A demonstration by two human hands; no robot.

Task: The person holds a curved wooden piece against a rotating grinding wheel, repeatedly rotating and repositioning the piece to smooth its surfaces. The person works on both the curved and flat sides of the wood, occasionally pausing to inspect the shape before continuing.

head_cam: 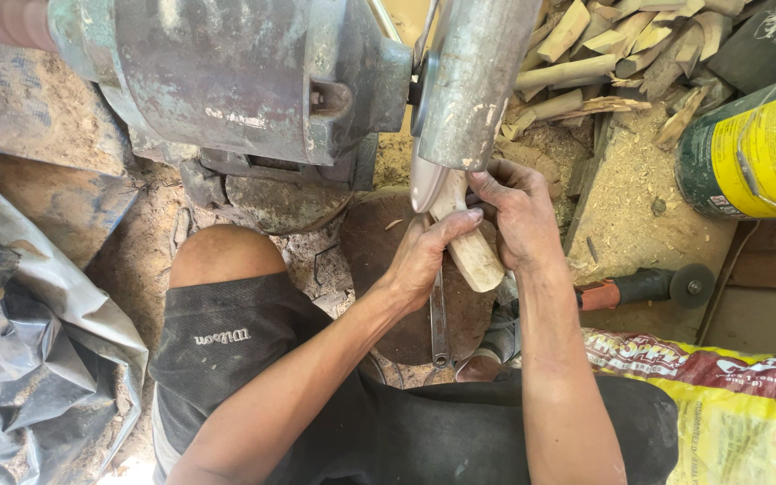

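Evidently light and stiff, the pale wooden piece (471, 244) sits pressed against the grinder's disc (424, 184), left hand (424, 256) and right hand (521, 216) both closed around its sides.

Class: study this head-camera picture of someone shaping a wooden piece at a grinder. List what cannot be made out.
- Pale wooden piece, head view: upper end hidden behind grey metal guard.
- Left hand and right hand: fingertips partly covered by the wood.
- Green-and-yellow can: cut by right edge.
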